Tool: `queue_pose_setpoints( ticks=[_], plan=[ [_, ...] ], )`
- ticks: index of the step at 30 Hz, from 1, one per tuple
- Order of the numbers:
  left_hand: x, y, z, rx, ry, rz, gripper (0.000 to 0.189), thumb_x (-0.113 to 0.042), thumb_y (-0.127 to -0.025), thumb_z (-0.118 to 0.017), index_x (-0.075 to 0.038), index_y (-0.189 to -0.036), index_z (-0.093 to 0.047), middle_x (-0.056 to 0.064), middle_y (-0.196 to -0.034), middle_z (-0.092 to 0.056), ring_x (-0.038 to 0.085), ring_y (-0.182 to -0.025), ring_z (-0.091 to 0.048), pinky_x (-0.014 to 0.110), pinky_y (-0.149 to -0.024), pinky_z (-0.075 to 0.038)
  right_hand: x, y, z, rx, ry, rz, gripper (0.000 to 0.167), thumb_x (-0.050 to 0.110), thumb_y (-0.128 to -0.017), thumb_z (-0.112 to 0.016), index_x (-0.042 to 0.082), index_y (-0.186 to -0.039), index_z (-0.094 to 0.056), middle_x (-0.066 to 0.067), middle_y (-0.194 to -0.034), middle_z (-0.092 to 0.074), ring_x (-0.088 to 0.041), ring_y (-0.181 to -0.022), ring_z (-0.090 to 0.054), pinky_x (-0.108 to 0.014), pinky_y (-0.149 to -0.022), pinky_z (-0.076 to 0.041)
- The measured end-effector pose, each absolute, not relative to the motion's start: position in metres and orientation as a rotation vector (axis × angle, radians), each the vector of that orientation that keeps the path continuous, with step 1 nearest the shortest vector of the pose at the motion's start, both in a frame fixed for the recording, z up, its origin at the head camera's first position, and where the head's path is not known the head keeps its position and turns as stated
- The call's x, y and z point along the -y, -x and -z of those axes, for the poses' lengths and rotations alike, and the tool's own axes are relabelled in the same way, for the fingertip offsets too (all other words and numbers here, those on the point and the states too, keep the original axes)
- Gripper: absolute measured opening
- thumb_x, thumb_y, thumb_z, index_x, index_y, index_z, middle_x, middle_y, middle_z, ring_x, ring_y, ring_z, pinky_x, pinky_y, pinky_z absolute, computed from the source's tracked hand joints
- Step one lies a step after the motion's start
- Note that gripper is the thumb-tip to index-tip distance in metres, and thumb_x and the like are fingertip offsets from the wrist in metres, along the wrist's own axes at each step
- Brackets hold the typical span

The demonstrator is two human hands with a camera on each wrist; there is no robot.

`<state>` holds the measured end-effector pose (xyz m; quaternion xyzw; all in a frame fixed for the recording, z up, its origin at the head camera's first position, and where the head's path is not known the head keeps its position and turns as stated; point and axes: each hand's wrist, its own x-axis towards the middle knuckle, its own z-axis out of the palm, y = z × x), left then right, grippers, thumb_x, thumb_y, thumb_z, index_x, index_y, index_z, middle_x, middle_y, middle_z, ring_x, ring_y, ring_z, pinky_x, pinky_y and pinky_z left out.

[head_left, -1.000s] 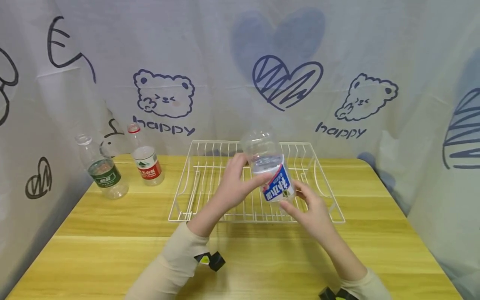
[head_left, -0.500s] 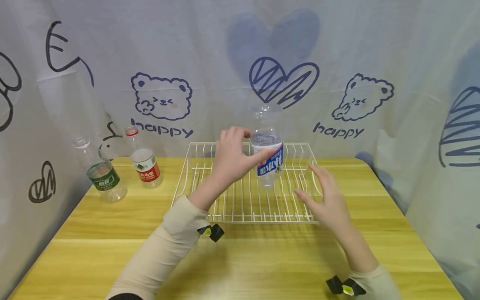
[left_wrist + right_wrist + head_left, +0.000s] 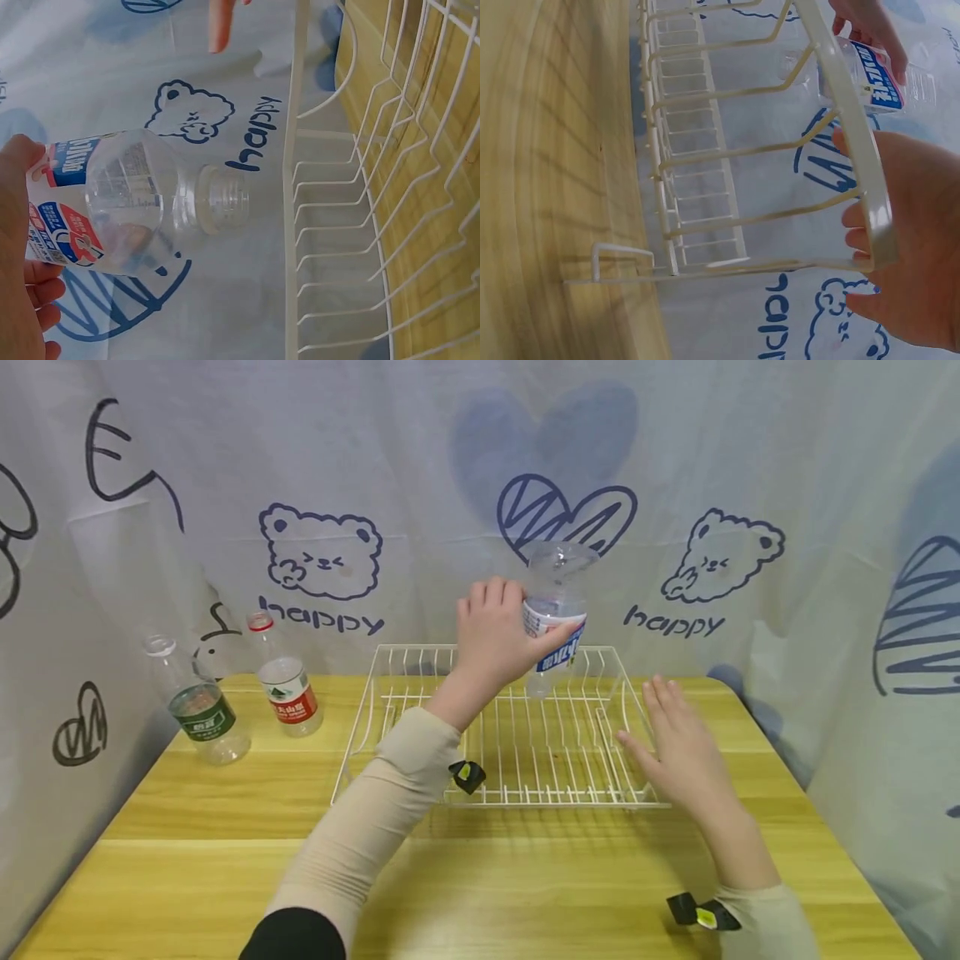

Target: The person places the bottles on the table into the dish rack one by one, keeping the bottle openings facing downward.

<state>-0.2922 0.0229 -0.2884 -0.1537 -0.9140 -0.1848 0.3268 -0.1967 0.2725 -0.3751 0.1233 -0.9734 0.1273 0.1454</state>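
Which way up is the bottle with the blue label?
Upside down, slightly tilted: the blue-labelled bottle has its uncapped neck pointing down toward the white wire rack.

1. Left hand (image 3: 491, 631): raised above the rack (image 3: 555, 804), fingers and thumb curled in a grip, back of the hand uppermost
2. Left arm (image 3: 367, 827): stretched forward, forearm slanting across the rack's front left
3. Right hand (image 3: 686, 756): just beside the rack's right side, fingers straight, thumb spread; whether it touches cannot be told
4. Right arm (image 3: 768, 922): reaching in past the rack's front right corner, wrist bare
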Motion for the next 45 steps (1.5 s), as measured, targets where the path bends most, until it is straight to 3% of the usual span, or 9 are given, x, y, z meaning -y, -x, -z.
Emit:
queue_pose_setpoints(
  ticks=[3,24,30,45],
  plan=[
    [-0.034,0.301,0.291,2.393,0.380,0.446,0.075,-0.084,-0.075,-0.049,-0.014,-0.101,-0.056,0.002,-0.105,-0.056,0.022,-0.098,-0.047,0.038,-0.082,-0.039,-0.276,0.201,0.380,2.902,-0.379,-0.347,0.083,0.056,-0.099,-0.040,0.001,-0.154,-0.013,-0.018,-0.163,-0.006,-0.040,-0.151,-0.007,-0.056,-0.120,-0.012],
    [-0.084,0.335,0.327,2.570,0.250,0.406,0.089,-0.090,-0.076,-0.030,-0.014,-0.115,-0.056,0.003,-0.114,-0.057,0.021,-0.105,-0.047,0.040,-0.090,-0.039,-0.280,0.205,0.391,3.071,-0.389,-0.518,0.092,0.063,-0.096,-0.040,0.002,-0.155,-0.005,-0.015,-0.163,0.001,-0.039,-0.151,-0.002,-0.056,-0.120,-0.010],
    [-0.088,0.339,0.336,2.665,0.201,0.460,0.094,-0.090,-0.077,-0.029,-0.014,-0.126,-0.054,0.004,-0.122,-0.055,0.021,-0.111,-0.046,0.041,-0.097,-0.038,-0.279,0.206,0.392,3.067,-0.399,-0.517,0.093,0.064,-0.096,-0.040,0.001,-0.155,-0.005,-0.016,-0.163,0.000,-0.040,-0.151,-0.003,-0.056,-0.120,-0.010],
    [-0.096,0.340,0.353,2.890,0.093,0.463,0.100,-0.090,-0.077,-0.031,-0.008,-0.131,-0.052,0.009,-0.128,-0.054,0.025,-0.114,-0.047,0.044,-0.100,-0.038,-0.280,0.206,0.393,3.065,-0.396,-0.514,0.094,0.064,-0.095,-0.041,0.000,-0.154,-0.005,-0.017,-0.163,-0.001,-0.040,-0.151,-0.004,-0.055,-0.120,-0.010]
  ],
)
